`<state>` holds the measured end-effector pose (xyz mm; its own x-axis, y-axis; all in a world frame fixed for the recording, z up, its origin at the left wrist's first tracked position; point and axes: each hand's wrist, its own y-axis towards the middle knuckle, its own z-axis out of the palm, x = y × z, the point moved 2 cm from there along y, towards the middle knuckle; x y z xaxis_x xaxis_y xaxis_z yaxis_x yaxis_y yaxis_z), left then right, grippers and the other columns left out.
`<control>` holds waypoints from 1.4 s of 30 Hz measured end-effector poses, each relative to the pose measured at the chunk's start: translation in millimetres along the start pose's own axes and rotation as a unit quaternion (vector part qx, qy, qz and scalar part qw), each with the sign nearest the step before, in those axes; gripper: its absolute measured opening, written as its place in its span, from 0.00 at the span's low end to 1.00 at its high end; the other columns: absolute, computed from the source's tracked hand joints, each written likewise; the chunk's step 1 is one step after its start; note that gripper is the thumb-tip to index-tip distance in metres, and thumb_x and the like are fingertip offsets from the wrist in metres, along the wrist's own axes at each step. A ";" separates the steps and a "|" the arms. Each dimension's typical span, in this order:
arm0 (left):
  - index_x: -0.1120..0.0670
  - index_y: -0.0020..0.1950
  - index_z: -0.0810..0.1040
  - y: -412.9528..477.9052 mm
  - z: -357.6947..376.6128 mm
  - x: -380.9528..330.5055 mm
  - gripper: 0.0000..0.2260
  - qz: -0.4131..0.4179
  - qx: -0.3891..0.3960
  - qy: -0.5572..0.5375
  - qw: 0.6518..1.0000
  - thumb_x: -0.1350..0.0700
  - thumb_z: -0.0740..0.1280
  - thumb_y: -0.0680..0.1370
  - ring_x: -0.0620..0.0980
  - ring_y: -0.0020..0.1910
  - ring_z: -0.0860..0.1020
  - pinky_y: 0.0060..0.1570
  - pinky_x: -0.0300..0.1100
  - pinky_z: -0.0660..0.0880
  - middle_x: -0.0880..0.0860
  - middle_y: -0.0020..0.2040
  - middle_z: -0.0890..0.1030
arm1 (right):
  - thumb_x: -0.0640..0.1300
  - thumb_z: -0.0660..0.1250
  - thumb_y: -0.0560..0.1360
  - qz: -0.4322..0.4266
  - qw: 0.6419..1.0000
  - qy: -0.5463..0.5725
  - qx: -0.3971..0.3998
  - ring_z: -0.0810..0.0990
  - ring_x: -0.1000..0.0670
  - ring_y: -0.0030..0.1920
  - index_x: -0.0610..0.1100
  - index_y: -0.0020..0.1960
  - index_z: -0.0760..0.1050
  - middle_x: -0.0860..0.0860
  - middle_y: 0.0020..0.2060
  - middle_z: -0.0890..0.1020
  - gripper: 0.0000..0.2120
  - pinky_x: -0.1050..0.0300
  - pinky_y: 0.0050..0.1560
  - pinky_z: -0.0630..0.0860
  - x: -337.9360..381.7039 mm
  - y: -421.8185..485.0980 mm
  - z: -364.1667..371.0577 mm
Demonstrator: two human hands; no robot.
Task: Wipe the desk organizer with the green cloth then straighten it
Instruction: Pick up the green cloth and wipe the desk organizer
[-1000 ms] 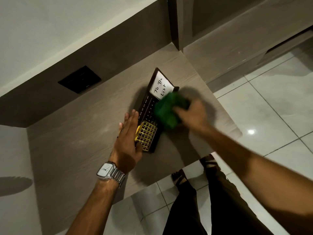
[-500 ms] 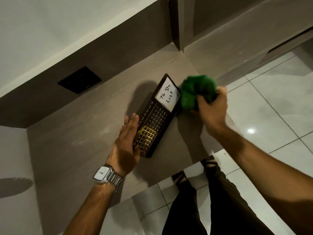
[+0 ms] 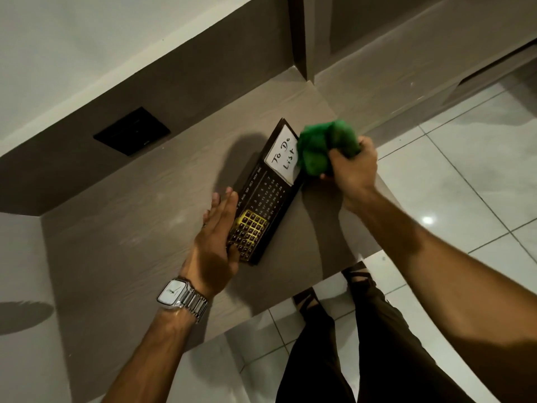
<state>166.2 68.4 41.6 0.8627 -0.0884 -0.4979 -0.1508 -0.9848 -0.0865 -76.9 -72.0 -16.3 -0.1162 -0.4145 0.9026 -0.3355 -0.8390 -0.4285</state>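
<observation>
The desk organizer [image 3: 266, 196] is a long dark slab lying diagonally on the grey-brown desk [image 3: 122, 228]. It carries a white "To Do List" card at its far end, a calendar grid in the middle and a yellow keypad near me. My left hand [image 3: 216, 237] lies flat with fingers extended against the organizer's left edge by the keypad. My right hand [image 3: 353, 167] clutches the bunched green cloth [image 3: 322, 151], which presses on the organizer's far right corner beside the card.
A black socket plate [image 3: 132, 130] sits in the back panel at the left. A vertical partition [image 3: 299, 36] rises behind the desk's far right corner. The desk's front edge runs close below the organizer, with white floor tiles [image 3: 465, 175] and my legs [image 3: 363, 344] beyond.
My right hand carried the green cloth from the organizer's middle up to its far right end. The organizer has turned slightly on the desk. My left hand stays against its left edge.
</observation>
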 end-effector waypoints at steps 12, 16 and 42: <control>0.58 0.78 0.49 -0.3 0.8 2.6 0.43 0.010 0.000 -0.006 1.000 0.74 0.66 0.69 0.56 0.78 0.48 0.72 0.63 0.56 0.57 0.79 0.53 | 0.36 0.69 0.75 -0.093 0.972 -0.096 0.193 0.81 0.60 0.53 0.43 0.66 0.70 0.60 0.51 0.79 0.20 0.64 0.47 0.81 -64.5 -119.0 4.1; 0.59 0.78 0.50 -0.6 -1.0 -1.3 0.43 0.003 0.000 -0.008 1.000 0.74 0.67 0.68 0.58 0.78 0.49 0.71 0.64 0.57 0.58 0.78 0.53 | 0.39 0.70 0.73 -0.094 0.983 -0.140 0.069 0.82 0.58 0.43 0.44 0.65 0.74 0.54 0.49 0.82 0.20 0.54 0.43 0.84 -30.4 -54.5 1.6; 0.52 0.79 0.48 0.8 -4.8 -7.5 0.43 -0.055 0.016 -0.043 0.997 0.71 0.66 0.70 0.50 0.78 0.46 0.74 0.60 0.54 0.49 0.78 0.51 | 0.32 0.68 0.70 -0.347 0.879 -0.274 0.179 0.59 0.40 0.75 0.50 0.76 0.61 0.52 0.77 0.60 0.38 0.30 0.67 0.65 -35.0 -150.8 17.5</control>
<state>161.9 67.6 49.3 0.8305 0.0341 -0.5559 -0.0738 -0.9826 -0.1706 -5.8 62.8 16.1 0.5010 0.2152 0.8382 0.1799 -0.9733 0.1424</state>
